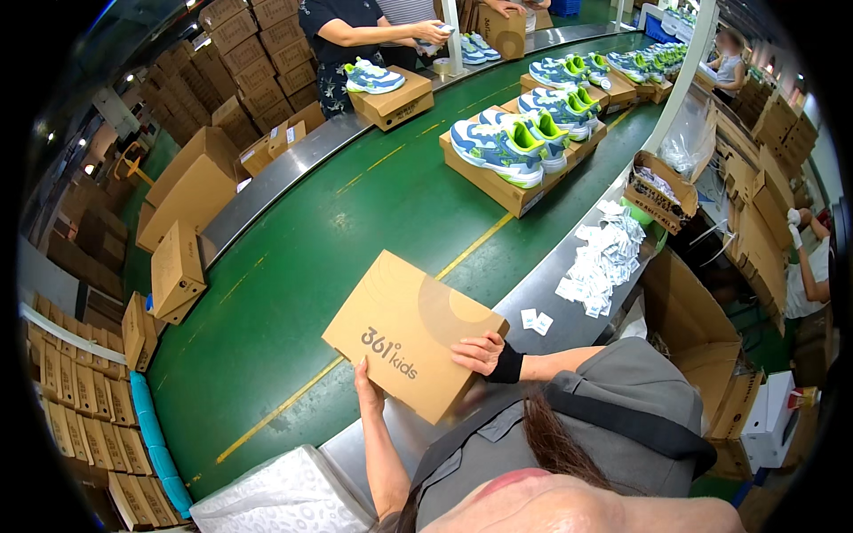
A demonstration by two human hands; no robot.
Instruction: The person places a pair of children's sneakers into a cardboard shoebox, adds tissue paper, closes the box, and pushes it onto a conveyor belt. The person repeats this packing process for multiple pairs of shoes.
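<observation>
far left: stacks of flat brown cartons (75, 391) by the wall, and a few made-up brown boxes (178, 266) beside the belt. the big green belt (293, 293) w/ a yellow line runs up and to the right. the left hand (368, 388) is under the near left edge of a closed tan shoe box (410, 333), fingers curled on its side, holding it. the box is tilted, its far part over the belt's near edge, just in front of the person. the right hand (480, 354), black wrist band on, lies flat on the box's right corner, fingers spread a bit. farther up the belt, open boxes w/ blue, white & green shoes (502, 147) on top. right of the belt: a pile of small white packets (604, 258) on the metal edge. top: another person's hand (433, 32) holds a shoe.
</observation>
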